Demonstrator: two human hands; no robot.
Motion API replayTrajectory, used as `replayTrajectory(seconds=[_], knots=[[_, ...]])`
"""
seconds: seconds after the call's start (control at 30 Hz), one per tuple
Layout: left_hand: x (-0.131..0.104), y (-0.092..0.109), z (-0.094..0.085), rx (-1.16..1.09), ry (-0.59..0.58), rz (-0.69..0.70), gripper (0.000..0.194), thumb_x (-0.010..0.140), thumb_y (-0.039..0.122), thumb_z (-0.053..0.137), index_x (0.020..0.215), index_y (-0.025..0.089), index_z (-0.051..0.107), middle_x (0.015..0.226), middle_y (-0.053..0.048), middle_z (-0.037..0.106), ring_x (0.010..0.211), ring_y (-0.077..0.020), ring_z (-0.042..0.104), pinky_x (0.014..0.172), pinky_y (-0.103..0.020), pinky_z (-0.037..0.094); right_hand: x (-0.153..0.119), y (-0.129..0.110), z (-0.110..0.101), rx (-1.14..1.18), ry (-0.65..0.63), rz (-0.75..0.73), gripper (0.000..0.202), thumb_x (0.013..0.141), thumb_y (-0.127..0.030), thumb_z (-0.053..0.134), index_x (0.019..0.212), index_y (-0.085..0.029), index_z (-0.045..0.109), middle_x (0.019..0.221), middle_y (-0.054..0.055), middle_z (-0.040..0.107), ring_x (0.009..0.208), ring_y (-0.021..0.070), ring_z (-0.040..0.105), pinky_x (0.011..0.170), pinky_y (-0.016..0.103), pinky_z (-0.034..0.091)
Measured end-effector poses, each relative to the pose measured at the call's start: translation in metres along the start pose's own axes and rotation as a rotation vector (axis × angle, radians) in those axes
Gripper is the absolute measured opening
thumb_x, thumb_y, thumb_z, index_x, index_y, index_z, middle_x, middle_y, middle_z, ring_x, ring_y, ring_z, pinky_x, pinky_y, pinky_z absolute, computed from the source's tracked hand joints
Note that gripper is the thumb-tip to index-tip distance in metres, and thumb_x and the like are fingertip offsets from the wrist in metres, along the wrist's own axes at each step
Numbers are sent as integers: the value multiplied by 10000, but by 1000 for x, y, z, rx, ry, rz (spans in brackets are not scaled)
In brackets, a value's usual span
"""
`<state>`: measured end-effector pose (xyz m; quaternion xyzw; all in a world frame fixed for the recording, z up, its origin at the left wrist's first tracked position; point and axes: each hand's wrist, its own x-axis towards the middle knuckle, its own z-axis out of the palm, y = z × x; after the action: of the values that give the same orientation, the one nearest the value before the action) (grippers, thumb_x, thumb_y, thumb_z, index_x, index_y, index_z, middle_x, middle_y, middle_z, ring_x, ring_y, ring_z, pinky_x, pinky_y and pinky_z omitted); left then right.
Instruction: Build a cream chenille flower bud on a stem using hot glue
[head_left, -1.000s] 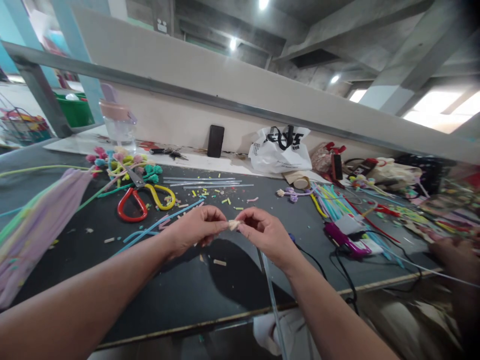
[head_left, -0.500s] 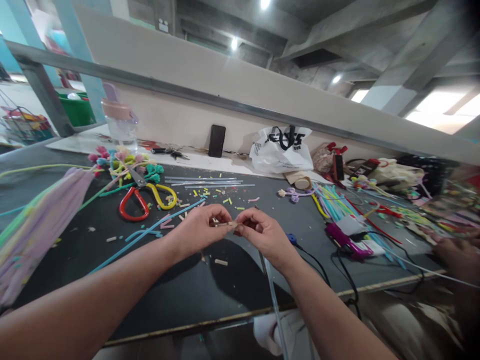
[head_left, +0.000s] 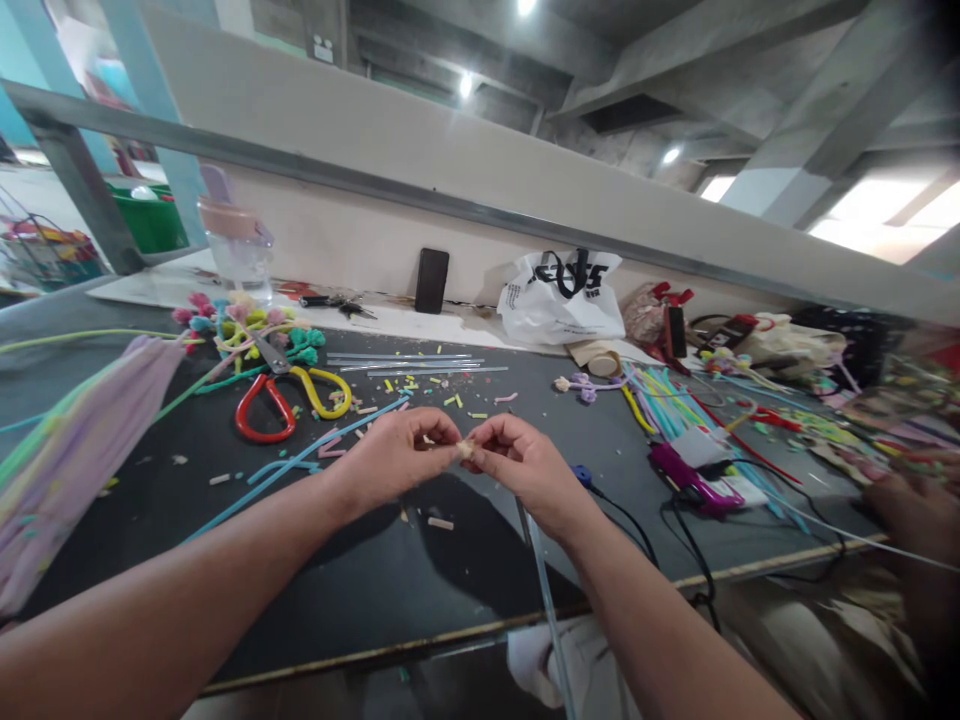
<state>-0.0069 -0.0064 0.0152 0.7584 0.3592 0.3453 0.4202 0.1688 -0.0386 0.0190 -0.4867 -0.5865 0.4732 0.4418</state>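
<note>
Fingers of the left hand (head_left: 390, 455) and the right hand (head_left: 531, 468) are closing in a pinch, their tips gripping a small cream piece (head_left: 466, 450) between them. The piece is being held above the tabletop (head_left: 337, 610), near its front edge; its exact shape is being hidden by the fingertips. A pale offcut (head_left: 440, 523) is lying below the hands. Blue stems (head_left: 330, 437) are running beneath the left forearm, and scissors (head_left: 277, 366) are resting beyond them, beside a colourful bunch (head_left: 301, 347). Clear rods (head_left: 405, 356) are lying flat past the hands, scraps (head_left: 478, 415) scattering nearby. A purple sprig (head_left: 583, 388) is lying farther right, and a magenta tool (head_left: 694, 487) is resting near a bundle of stems (head_left: 667, 400). At the back, a phone (head_left: 431, 281) is leaning upright against the wall (head_left: 337, 220), between a bottle (head_left: 238, 262) and a white bag (head_left: 559, 305). Another person's hand (head_left: 904, 505) is showing at the right edge, blurred.
</note>
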Motion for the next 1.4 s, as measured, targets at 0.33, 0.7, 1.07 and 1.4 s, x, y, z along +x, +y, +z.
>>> replayTrajectory(seconds=[0.33,0.7,1.07,1.4], knots=[[0,1,1,-17,14,-8,200,740,353,590,770,157,614,662,11,589,607,-101,499,528,-191,380,0,3,1,-9,10,36,256,658,-330,711,813,-170,586,708,-18,581,648,111,543,641,257,416],[3,-5,-7,-223,-228,-236,320,793,453,493,843,156,602,632,24,534,458,-65,420,417,-178,302,-1,-3,-1,-227,25,-22,126,658,-223,630,763,-174,578,649,-26,559,593,103,511,572,232,392],[2,-4,-3,-141,-229,-195,260,765,368,526,719,131,623,674,-20,623,486,-74,439,461,-192,331,-1,4,1,-316,-1,-54,88,682,-225,609,745,-178,569,652,-16,568,588,110,529,561,240,414],[1,-8,-2,-17,-186,-143,338,779,353,505,995,141,656,700,-12,648,494,-94,485,502,-210,382,3,7,-2,-296,-5,-36,122,662,-260,643,709,-177,567,616,-14,586,566,119,542,543,245,420]])
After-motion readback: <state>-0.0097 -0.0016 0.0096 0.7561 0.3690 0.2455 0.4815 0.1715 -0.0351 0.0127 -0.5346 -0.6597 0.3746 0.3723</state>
